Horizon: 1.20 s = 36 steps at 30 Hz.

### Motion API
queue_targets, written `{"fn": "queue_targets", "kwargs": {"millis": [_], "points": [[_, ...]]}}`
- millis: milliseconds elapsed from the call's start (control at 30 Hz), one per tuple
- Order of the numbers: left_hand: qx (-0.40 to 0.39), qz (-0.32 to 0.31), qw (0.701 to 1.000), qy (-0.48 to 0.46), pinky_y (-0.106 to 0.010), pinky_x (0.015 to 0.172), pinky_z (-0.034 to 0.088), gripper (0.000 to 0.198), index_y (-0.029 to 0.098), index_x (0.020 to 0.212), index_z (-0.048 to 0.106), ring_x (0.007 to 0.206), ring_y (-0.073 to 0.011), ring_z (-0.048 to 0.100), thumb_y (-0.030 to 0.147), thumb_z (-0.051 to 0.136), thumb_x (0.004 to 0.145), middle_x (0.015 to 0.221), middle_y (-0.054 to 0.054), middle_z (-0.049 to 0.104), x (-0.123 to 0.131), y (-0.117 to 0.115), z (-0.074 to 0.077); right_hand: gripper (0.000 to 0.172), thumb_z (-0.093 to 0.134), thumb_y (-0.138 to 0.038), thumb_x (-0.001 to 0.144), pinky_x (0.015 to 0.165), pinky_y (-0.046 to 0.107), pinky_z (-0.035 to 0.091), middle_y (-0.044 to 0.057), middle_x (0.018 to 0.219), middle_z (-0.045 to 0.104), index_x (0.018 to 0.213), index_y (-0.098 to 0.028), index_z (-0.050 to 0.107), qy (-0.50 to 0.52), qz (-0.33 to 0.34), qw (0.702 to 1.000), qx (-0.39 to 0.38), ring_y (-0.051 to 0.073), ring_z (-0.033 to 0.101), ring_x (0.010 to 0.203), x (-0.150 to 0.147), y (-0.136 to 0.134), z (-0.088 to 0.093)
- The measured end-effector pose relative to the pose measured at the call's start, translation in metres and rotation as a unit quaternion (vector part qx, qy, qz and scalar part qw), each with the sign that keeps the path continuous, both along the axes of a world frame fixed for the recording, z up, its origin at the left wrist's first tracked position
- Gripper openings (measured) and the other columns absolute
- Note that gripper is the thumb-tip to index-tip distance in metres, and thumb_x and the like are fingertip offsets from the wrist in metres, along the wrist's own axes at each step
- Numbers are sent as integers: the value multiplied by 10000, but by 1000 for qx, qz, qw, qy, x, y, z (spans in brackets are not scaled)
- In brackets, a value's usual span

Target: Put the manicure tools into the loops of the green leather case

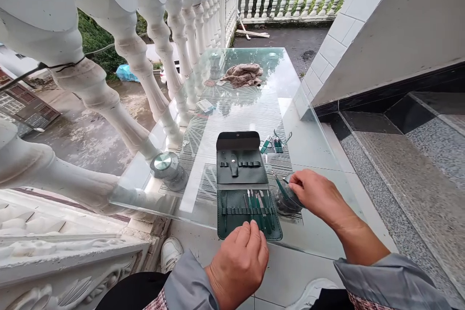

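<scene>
A dark green manicure case (pixel 242 174) lies unfolded near the front edge of the glass table. Slim metal tools (pixel 259 208) stand in the loops of its lower panel; the upper panel holds a small strap and several loops. My left hand (pixel 241 261) is closed at the case's lower edge, its fingers pressed together; what they hold, if anything, is hidden. Right of the case, my right hand (pixel 316 193) pinches one end of a slim manicure tool, beside loose tools (pixel 280 185) on the glass. Farther back lie nail clippers (pixel 278 145) and nippers (pixel 286 138).
The glass table (pixel 312 155) has round metal-capped supports (pixel 165 164). A crumpled brown cloth (pixel 242 75) and a small packet (pixel 205 105) lie farther back. A white balustrade (pixel 138 92) runs along the left; stone steps (pixel 395 155) rise on the right.
</scene>
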State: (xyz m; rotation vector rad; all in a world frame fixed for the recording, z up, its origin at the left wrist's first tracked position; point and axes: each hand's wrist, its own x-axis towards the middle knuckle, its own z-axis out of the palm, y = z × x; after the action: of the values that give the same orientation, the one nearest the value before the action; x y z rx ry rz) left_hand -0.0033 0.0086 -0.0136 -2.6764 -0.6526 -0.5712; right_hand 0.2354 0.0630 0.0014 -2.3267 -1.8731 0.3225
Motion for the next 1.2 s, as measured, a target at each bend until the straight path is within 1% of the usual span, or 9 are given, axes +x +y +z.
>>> {"fn": "queue_targets", "kwargs": {"millis": [167,333,533,767,900,967,1067,1133,1200], "points": [[-2,-1,1000,-19,-312,729,503,291,64,992,619,859,-226,643,78,363,856,1007,-152,674,1,1,2,160,399,-216,816,609,274,327,36,779,584,693,-211,501,-23,6,1000,-20,171,520,713,-1,1,1],[-1,-4,1000,-10,-312,735,499,280,62,1002,615,876,-228,638,79,380,851,1023,-158,669,0,1,1,172,361,-227,837,595,268,331,34,794,584,704,-215,470,-4,-6,1000,-25,162,508,692,1,-1,4],[2,-2,1000,16,-323,762,487,274,71,1025,598,906,-224,631,97,382,858,1055,-171,655,-2,0,-1,148,431,-285,816,599,264,334,20,798,586,696,-218,487,1,-11,1000,-12,161,516,715,-1,-1,5],[-2,-5,1000,21,-328,762,478,268,67,1035,595,910,-228,626,106,397,859,1061,-170,652,-2,0,0,171,381,-237,829,573,268,318,34,786,581,699,-216,490,-9,-3,1000,-6,165,513,702,-3,-1,1],[-2,-5,1000,22,-331,765,472,269,64,1036,595,909,-229,625,104,400,856,1067,-173,649,-2,0,0,163,397,-287,828,557,274,335,20,710,579,731,-219,509,73,-64,995,29,159,510,632,1,0,9],[-2,-3,1000,21,-332,766,471,272,63,1035,597,908,-231,626,102,398,853,1070,-175,648,-2,-1,-1,164,435,-312,810,571,279,374,7,715,585,880,-218,550,164,-105,977,89,148,516,604,-2,1,14],[-2,-3,1000,13,-336,769,473,279,64,1032,603,904,-233,629,104,391,856,1067,-172,651,-1,-1,-1,394,464,-356,806,562,279,425,-18,722,551,1171,-213,492,345,-102,918,164,113,493,528,-18,3,20],[1,-5,1000,5,-338,770,476,284,62,1024,609,899,-234,632,103,382,858,1057,-171,655,-2,-1,-1,413,475,-389,800,521,268,433,-32,696,506,1172,-212,500,441,-76,881,151,99,469,500,-34,5,21],[1,-6,1000,0,-335,772,479,289,60,1017,615,900,-235,633,102,377,859,1051,-169,658,-2,-1,0,345,504,-402,772,501,259,439,-33,682,489,1055,-207,543,497,-57,858,115,104,481,522,-53,7,20]]}}
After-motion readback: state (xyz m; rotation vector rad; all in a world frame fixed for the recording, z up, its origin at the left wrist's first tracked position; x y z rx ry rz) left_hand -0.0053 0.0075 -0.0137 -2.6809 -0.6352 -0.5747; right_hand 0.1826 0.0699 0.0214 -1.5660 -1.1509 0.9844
